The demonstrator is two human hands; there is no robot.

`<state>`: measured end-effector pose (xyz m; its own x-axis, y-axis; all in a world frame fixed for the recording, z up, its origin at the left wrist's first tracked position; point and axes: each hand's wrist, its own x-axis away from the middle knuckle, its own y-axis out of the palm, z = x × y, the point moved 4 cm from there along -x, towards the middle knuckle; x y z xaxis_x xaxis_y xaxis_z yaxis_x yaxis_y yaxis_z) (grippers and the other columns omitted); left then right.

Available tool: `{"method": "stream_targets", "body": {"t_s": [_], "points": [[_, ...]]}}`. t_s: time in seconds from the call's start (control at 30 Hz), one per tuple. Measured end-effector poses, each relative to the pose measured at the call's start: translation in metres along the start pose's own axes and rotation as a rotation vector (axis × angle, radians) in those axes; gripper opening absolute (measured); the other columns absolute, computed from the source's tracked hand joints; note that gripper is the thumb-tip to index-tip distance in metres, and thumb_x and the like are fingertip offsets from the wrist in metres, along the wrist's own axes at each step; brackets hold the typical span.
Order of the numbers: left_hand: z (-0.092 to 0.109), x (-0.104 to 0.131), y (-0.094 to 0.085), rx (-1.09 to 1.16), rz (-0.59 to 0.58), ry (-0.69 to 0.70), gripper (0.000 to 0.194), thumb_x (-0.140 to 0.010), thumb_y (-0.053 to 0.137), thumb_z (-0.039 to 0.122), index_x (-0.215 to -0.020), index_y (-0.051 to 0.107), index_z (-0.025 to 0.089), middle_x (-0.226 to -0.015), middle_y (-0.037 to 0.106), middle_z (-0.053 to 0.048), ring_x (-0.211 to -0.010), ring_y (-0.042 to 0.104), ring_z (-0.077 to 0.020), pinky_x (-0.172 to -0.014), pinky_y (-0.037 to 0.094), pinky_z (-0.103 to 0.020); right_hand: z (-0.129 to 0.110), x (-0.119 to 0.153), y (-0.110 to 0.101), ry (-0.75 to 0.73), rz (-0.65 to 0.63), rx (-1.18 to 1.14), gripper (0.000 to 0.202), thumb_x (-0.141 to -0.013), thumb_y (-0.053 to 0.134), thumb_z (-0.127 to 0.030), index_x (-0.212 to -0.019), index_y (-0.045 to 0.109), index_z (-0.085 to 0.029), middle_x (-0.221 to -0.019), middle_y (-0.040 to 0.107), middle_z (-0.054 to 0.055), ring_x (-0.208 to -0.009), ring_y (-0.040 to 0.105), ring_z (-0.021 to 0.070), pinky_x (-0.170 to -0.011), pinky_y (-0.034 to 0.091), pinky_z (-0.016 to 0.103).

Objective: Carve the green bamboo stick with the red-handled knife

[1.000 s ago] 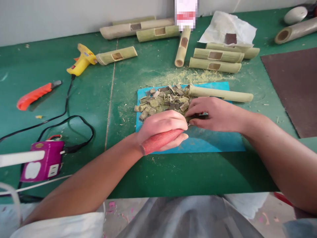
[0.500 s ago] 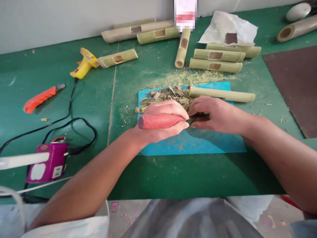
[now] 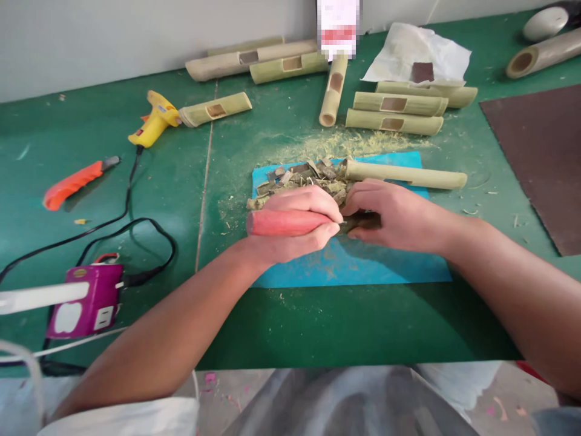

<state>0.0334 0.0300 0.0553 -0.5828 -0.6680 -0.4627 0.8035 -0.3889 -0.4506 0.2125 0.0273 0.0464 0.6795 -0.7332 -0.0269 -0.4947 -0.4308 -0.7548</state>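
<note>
Red-handled tool (image 3: 288, 223) swung level over the blue sheet (image 3: 363, 266), left hand (image 3: 297, 243) gripping it, right hand (image 3: 402, 215) pinching a dark strip (image 3: 370, 221) by its tip, so one slip could nick that hand.

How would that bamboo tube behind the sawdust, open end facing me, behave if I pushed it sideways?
The bamboo tube would probably roll, given its round sides, though the neighboring tube may block it leftward. It is likely stiff and light for its size, since it looks like hollow bamboo.

Head-high view, forward and down
</note>
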Motion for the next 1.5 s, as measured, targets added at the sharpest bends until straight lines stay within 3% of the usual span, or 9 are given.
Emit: {"method": "stream_targets", "body": {"t_s": [0.13,0.3,0.53,0.7,0.9,1.13,1.3,1.5], "points": [[0.013,0.010,0.004,-0.087,-0.031,0.205,0.006,-0.087,0.069,0.017,-0.093,0.070,0.017,-0.091,0.074,-0.005,-0.082,0.071,-0.0126,-0.077,0.061,-0.024,-0.007,0.004,0.005,-0.016,0.032,0.146,0.014,-0.078,0.064,-0.015,-0.092,0.067,-0.015,-0.092,0.065,0.009,-0.089,0.057,0.0244,-0.077,0.044,0.037],[0.022,0.022,0.012,-0.319,-0.214,0.430,0.014,-0.091,0.070,0.020,-0.103,0.066,0.014,-0.095,0.075,-0.010,-0.083,0.073,-0.0173,-0.074,0.063,-0.028,-0.010,0.007,0.009,-0.028,0.035,0.248,0.017,-0.085,0.061,-0.024,-0.097,0.068,-0.013,-0.097,0.067,0.012,-0.091,0.058,0.0277,-0.078,0.043,0.040],[0.029,0.024,0.016,-0.437,-0.229,0.544,0.012,-0.097,0.064,0.022,-0.103,0.066,0.012,-0.093,0.077,-0.008,-0.083,0.074,-0.0184,-0.076,0.066,-0.031,-0.012,0.007,0.008,-0.054,0.025,0.270,0.010,-0.084,0.059,-0.020,-0.091,0.065,-0.015,-0.095,0.066,0.012,-0.087,0.055,0.0254,-0.075,0.040,0.037],[0.040,0.029,0.026,-0.565,-0.324,0.662,0.009,-0.095,0.064,0.014,-0.095,0.071,0.008,-0.092,0.078,-0.009,-0.080,0.074,-0.0197,-0.078,0.066,-0.034,-0.013,0.007,0.008,-0.045,0.023,0.238,0.008,-0.078,0.061,-0.014,-0.085,0.060,-0.017,-0.089,0.062,0.008,-0.083,0.050,0.0222,-0.073,0.039,0.035],[0.041,0.029,0.026,-0.589,-0.333,0.655,0.010,-0.095,0.065,0.015,-0.094,0.073,0.009,-0.094,0.077,-0.009,-0.080,0.073,-0.0196,-0.074,0.066,-0.034,-0.009,0.011,0.006,-0.035,0.021,0.182,0.010,-0.082,0.060,-0.019,-0.091,0.063,-0.018,-0.093,0.065,0.008,-0.087,0.053,0.0230,-0.074,0.039,0.035],[0.042,0.034,0.033,-0.611,-0.394,0.706,0.014,-0.097,0.062,0.017,-0.090,0.073,0.013,-0.095,0.078,-0.009,-0.078,0.071,-0.0174,-0.072,0.065,-0.031,-0.010,0.011,0.004,-0.030,-0.046,0.107,0.011,-0.077,0.059,-0.012,-0.083,0.054,-0.020,-0.086,0.060,0.004,-0.080,0.048,0.0188,-0.072,0.035,0.031],[0.043,0.036,0.034,-0.588,-0.391,0.716,0.012,-0.095,0.063,0.016,-0.092,0.074,0.010,-0.095,0.078,-0.012,-0.080,0.073,-0.0192,-0.072,0.065,-0.033,-0.010,0.011,0.005,-0.010,-0.059,0.086,0.014,-0.076,0.060,-0.011,-0.082,0.053,-0.021,-0.085,0.058,0.003,-0.078,0.048,0.0185,-0.071,0.034,0.031],[0.043,0.034,0.034,-0.606,-0.385,0.716,0.017,-0.097,0.061,0.015,-0.086,0.073,0.015,-0.093,0.078,-0.008,-0.077,0.072,-0.0173,-0.071,0.065,-0.031,-0.010,0.011,0.005,-0.002,-0.048,0.081,0.015,-0.075,0.060,-0.010,-0.081,0.053,-0.022,-0.085,0.059,0.003,-0.077,0.048,0.0191,-0.069,0.034,0.032]]}}
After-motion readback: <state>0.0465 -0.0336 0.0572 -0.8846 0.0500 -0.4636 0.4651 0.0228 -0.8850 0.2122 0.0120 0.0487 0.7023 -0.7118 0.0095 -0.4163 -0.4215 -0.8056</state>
